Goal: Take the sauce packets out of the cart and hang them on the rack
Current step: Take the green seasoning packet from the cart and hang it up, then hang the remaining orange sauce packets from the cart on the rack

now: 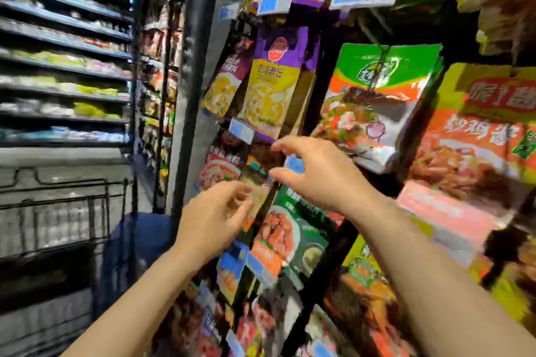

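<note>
Now L hand [214, 220] pinches sauce packet [255, 194], R hand [316, 174] spread open.

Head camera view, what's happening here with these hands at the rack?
A person is restocking a store rack of hanging sauce packets. The left hand pinches a small packet against the rack, while the right hand reaches in beside it, fingers spread, holding nothing. A purple and yellow packet hangs just above them. The wire cart stands to the left. The image is blurry.
</note>
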Demonstrator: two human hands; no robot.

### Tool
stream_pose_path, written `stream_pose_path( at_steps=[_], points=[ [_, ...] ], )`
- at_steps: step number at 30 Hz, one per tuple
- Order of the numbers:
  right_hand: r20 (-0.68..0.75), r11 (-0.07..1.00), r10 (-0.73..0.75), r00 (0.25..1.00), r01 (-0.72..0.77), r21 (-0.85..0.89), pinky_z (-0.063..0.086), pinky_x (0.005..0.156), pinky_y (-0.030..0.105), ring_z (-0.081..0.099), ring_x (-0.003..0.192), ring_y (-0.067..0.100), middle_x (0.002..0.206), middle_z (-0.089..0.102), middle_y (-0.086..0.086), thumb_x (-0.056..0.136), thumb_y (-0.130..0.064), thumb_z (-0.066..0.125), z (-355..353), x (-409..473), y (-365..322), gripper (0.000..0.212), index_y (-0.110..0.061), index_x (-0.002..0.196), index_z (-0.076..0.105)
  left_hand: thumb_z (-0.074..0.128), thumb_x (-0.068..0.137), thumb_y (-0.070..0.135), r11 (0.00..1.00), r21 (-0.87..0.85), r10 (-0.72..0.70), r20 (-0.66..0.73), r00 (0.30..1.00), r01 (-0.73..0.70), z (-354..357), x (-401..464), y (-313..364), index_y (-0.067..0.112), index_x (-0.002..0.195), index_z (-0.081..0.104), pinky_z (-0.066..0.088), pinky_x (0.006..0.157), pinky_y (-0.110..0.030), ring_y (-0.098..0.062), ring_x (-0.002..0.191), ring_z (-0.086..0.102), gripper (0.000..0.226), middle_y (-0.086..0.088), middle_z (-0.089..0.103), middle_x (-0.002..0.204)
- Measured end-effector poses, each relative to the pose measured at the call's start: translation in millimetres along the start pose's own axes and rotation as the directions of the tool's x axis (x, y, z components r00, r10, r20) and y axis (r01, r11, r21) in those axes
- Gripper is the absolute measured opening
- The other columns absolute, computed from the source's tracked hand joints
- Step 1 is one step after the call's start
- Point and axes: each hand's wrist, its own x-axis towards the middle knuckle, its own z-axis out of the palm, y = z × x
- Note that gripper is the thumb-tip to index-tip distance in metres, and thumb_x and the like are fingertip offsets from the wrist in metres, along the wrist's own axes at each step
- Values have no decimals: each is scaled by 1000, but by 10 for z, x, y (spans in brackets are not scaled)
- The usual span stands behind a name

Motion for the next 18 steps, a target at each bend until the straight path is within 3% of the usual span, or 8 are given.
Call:
stream_pose_path(
  at_steps=[5, 9, 12, 14, 16, 18],
  points=[
    [218, 904, -71, 973, -30, 427, 48, 89, 31, 61, 100, 14, 106, 67, -2, 82, -37, 66, 1183, -351, -578, 34, -26, 114, 62, 44, 75, 53, 919, 137, -374, 7, 927, 370, -624, -1478, -425, 31, 93, 64, 53, 70, -35, -7, 72, 62, 35, 14, 66, 83],
    [461, 813, -198, 865, -118, 570, 46, 79, 21, 61, 92, 9, 97, 66, -8, 83, -38, 65, 2169, -760, -1173, 28, -25, 107, 65, 57, 81, 43, 712, 204, -669, -93, 737, 672, -1168, -2697, -592, 32, 94, 65, 53, 73, -33, -8, 76, 64, 18, 13, 68, 85],
    [608, 767, -311, 731, -185, 614, 41, 72, 10, 58, 91, 7, 97, 63, -9, 84, -36, 65, 2856, -1110, -1667, 30, -20, 110, 64, 65, 84, 23, 559, 332, -745, -202, 636, 760, -1486, -3416, -581, 23, 99, 67, 45, 71, -25, -15, 88, 63, 16, 6, 68, 95],
    [716, 748, -341, 609, -286, 599, 44, 70, 17, 60, 91, 15, 99, 64, -1, 86, -33, 63, 3280, -1302, -1981, 32, -17, 114, 61, 65, 84, 20, 461, 388, -786, -239, 570, 798, -1654, -3729, -626, 21, 106, 66, 42, 78, -25, -19, 98, 60, 23, 2, 66, 104],
    [809, 729, -334, 483, -412, 547, 42, 62, 24, 58, 81, 20, 93, 63, 2, 89, -28, 62, 3665, -1445, -2238, 35, -13, 120, 55, 65, 83, 25, 348, 482, -816, -267, 513, 804, -1811, -3943, -786, 20, 117, 61, 43, 88, -33, -23, 110, 55, 35, -3, 61, 119],
    [872, 698, -309, 381, -532, 480, 40, 51, 21, 55, 69, 16, 83, 60, -4, 88, -26, 62, 4013, -1515, -2431, 38, -14, 122, 50, 69, 78, 34, 282, 632, -816, -238, 527, 722, -1967, -4066, -1050, 19, 127, 54, 43, 96, -45, -30, 121, 47, 53, -11, 51, 132]
  ],
)
